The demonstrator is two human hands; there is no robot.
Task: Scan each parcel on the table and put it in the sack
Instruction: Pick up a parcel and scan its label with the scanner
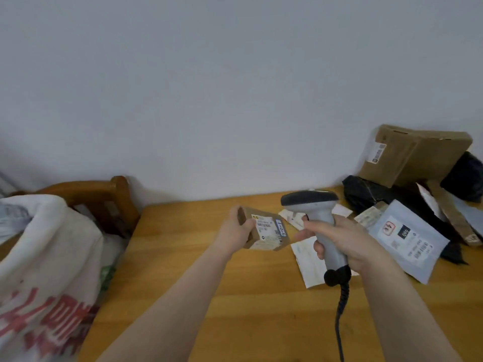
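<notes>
Just above the wooden table point(235, 296), the left hand point(236, 231) grips a small brown cardboard parcel point(264, 229) by its left end, white label facing up. Beside it the right hand point(347, 240) wraps the grey handheld scanner point(317, 218), head near the parcel. At left, the white woven sack point(44, 257) gapes.

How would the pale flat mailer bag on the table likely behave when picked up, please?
The pale mailer bag lies flat and thin, so it is probably light and floppy. Its smooth, plastic-looking skin may slip when gripped.
</notes>
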